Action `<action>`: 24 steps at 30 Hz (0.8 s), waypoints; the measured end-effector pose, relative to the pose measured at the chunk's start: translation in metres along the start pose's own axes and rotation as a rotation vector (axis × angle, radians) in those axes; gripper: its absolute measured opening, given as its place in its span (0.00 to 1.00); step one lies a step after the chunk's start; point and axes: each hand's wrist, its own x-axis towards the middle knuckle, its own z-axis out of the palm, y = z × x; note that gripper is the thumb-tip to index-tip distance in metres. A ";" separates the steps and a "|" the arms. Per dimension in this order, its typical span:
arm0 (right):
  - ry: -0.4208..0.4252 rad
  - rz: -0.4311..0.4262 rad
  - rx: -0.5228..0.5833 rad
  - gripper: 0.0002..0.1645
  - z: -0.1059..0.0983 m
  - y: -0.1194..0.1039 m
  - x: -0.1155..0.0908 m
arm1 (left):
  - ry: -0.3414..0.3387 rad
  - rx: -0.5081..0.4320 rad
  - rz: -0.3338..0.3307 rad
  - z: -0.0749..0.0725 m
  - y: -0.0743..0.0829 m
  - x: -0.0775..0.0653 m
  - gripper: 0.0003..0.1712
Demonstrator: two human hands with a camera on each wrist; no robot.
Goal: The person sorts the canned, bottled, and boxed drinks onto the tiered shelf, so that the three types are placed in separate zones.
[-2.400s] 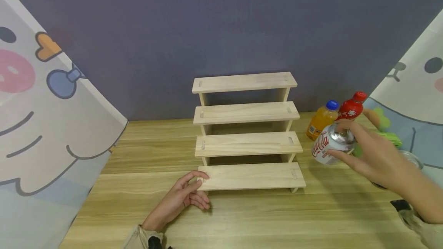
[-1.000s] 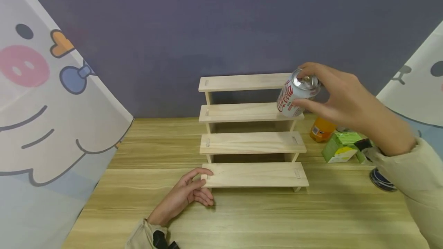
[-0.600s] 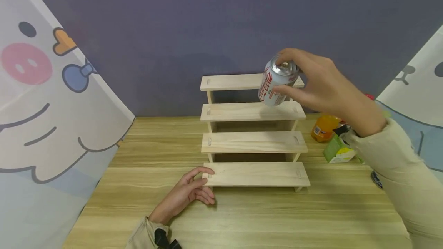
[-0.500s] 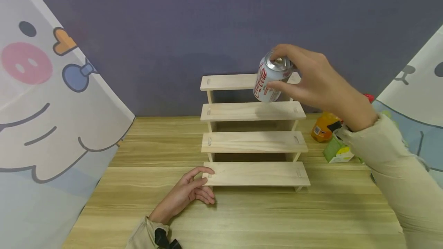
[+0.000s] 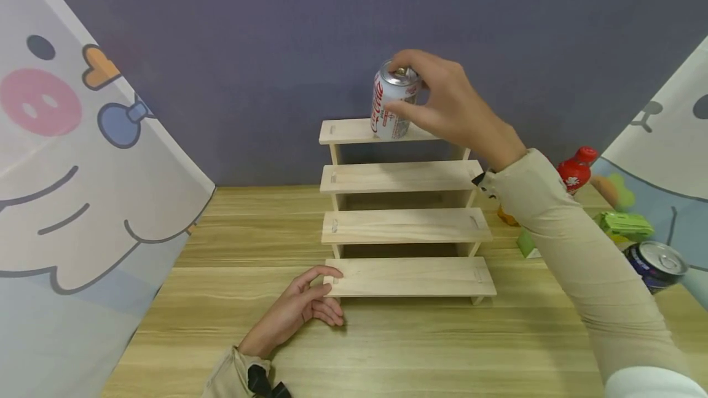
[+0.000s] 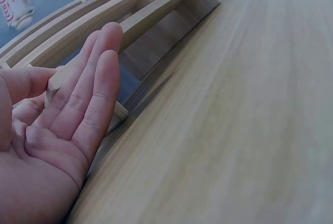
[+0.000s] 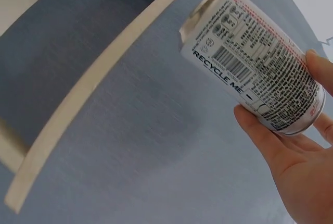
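Note:
My right hand [image 5: 442,94] grips a white Coca-Cola can [image 5: 389,121] near its top, thumb on one side and fingers on the other. In the head view the can overlaps the top step of a four-tier wooden display stand [image 5: 409,278]. The right wrist view shows a gap between the can [image 7: 250,62] and the board edge [image 7: 99,78], so it hangs in the air. My left hand [image 5: 295,309] pinches the left end of the lowest step between thumb and index finger. In the left wrist view its other fingers [image 6: 96,99] extend beside the stand [image 6: 156,13].
Right of the stand are a red-capped red bottle [image 5: 575,171], green packages [image 5: 625,226] and a dark can [image 5: 655,266]. An orange bottle [image 5: 506,217] is mostly hidden behind the right sleeve [image 5: 586,263]. A dark wall [image 5: 265,78] stands behind the wooden table [image 5: 232,232].
My right hand has carried the Coca-Cola can from beside the bottles, leftward and upward, to the top step. The left hand keeps its hold on the lowest step.

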 end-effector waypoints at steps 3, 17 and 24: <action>0.017 0.038 0.014 0.25 0.007 0.007 0.007 | -0.003 0.005 -0.001 0.001 -0.001 -0.001 0.20; -0.036 0.167 0.060 0.27 0.034 0.020 0.035 | 0.003 0.036 -0.019 0.000 0.000 -0.002 0.20; -0.047 0.188 0.068 0.25 0.043 0.023 0.041 | 0.001 0.033 -0.015 0.001 -0.003 0.003 0.21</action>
